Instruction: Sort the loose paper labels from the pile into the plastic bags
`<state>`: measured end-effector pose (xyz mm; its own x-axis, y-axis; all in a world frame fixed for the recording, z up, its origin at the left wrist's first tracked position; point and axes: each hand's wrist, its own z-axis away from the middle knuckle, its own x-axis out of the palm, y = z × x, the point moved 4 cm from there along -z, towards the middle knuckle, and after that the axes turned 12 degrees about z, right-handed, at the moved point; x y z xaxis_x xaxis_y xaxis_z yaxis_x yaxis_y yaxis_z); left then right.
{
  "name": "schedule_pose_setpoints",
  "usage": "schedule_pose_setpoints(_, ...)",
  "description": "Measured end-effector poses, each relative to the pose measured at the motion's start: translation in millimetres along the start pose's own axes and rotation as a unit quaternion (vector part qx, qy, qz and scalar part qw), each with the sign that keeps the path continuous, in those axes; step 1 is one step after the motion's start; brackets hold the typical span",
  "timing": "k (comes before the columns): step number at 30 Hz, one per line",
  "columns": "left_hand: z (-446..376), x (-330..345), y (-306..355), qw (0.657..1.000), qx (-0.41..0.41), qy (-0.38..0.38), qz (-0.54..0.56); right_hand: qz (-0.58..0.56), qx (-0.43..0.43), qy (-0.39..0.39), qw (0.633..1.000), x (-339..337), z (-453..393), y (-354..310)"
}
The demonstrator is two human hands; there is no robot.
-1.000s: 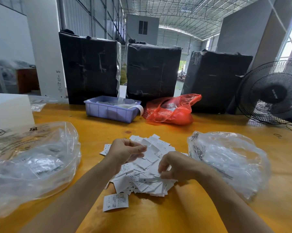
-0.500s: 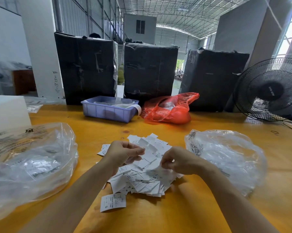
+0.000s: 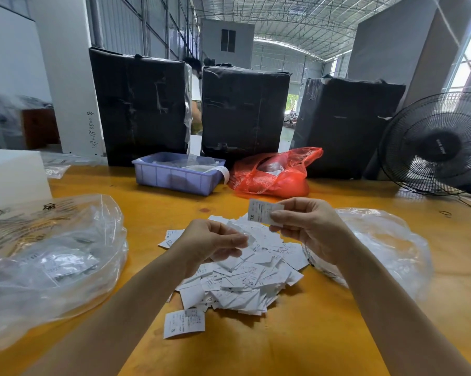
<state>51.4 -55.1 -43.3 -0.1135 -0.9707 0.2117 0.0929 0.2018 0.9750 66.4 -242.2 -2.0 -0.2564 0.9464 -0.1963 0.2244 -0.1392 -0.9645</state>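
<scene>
Labels mostly unsorted: pile (image 3: 237, 270) large on bench (image 3: 296, 340), both bags (image 3: 52, 256) seemingly part-filled; right hand (image 3: 307, 226) pinches XL label (image 3: 261, 213), left hand (image 3: 210, 242) pinches another.

Your bench (image 3: 337, 335) is smooth, yellow-painted wood with a slight sheen. The labels (image 3: 242, 280) are matt white paper. Both clear bags (image 3: 52, 267) are thin, glossy, crinkled plastic, as is the red bag (image 3: 272, 175); the tray (image 3: 174, 180) is matt plastic.

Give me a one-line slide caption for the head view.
Right hand lifts an XL label above the label pile; left hand pinches another, clear bags on both sides.
</scene>
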Motion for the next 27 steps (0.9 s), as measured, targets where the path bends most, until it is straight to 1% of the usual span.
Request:
schedule_pose_setpoints(3, 5, 9, 3, 0.999, 0.009, -0.033, -0.018, -0.001, -0.048, 0.036, 0.998, -3, 3, -11)
schedule_pose_setpoints(5, 7, 12, 5, 0.999, 0.011, -0.043, -0.027, 0.05, -0.085, 0.062, 0.993, -4, 5, -17)
schedule_pose_setpoints(8, 9, 14, 5, 0.998, 0.01, -0.05, -0.035, 0.143, -0.115, 0.062, 0.981, 1, 7, -21)
schedule_pose_setpoints(11, 8, 12, 4, 0.998, 0.006, -0.048, -0.035, 0.185, -0.113, 0.063, 0.974, 2, 6, -21)
schedule_pose_setpoints(19, 7, 7, 5, 0.999, -0.004, -0.035, -0.007, 0.245, -0.09, 0.04, 0.964, 4, 7, -19)
schedule_pose_setpoints(27, 5, 6, 3, 1.0, -0.008, -0.028, -0.003, 0.263, -0.06, 0.006, 0.963, 10, 5, -14)
